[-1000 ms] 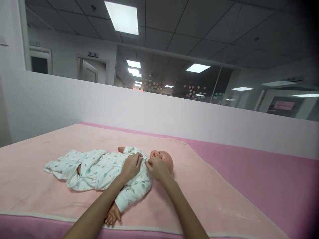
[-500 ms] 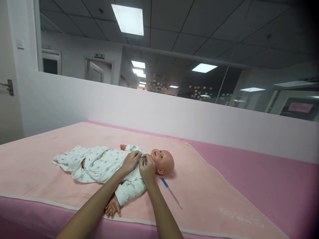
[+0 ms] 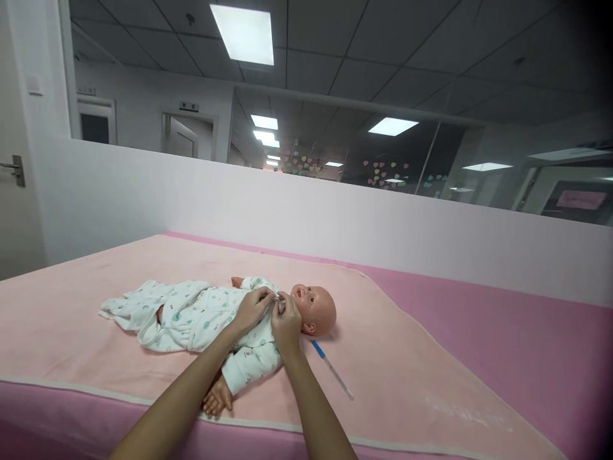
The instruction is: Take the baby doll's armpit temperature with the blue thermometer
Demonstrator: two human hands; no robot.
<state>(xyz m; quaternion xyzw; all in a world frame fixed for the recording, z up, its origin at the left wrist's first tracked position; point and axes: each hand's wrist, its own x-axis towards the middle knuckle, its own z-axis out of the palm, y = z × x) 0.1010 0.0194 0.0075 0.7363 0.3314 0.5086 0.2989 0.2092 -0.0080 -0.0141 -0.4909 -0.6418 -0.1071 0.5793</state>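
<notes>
A baby doll point(image 3: 320, 310) lies on its back, head to the right, dressed in a white patterned romper point(image 3: 191, 313). My left hand point(image 3: 253, 308) rests on the doll's chest, its fingers pinching the romper near the neck. Close beside it, my right hand point(image 3: 287, 322) is closed on the romper's collar, just below the doll's chin. The fingertips of both hands nearly meet, and the exact bit of cloth between them is partly hidden. Beside the doll's head lies a thin clear thermometer-like stick with a blue end point(image 3: 318, 349).
A light pink mat point(image 3: 407, 370) covers much of the darker pink padded surface point(image 3: 502, 275). Behind it runs a low white wall point(image 3: 287, 211) with a glass window point(image 3: 407, 76) above. A door handle point(image 3: 18, 170) shows at the far left.
Both hands stay at the collar; my right hand has shifted very slightly right and up. The camera view has moved a little. The doll keeps its pose.
</notes>
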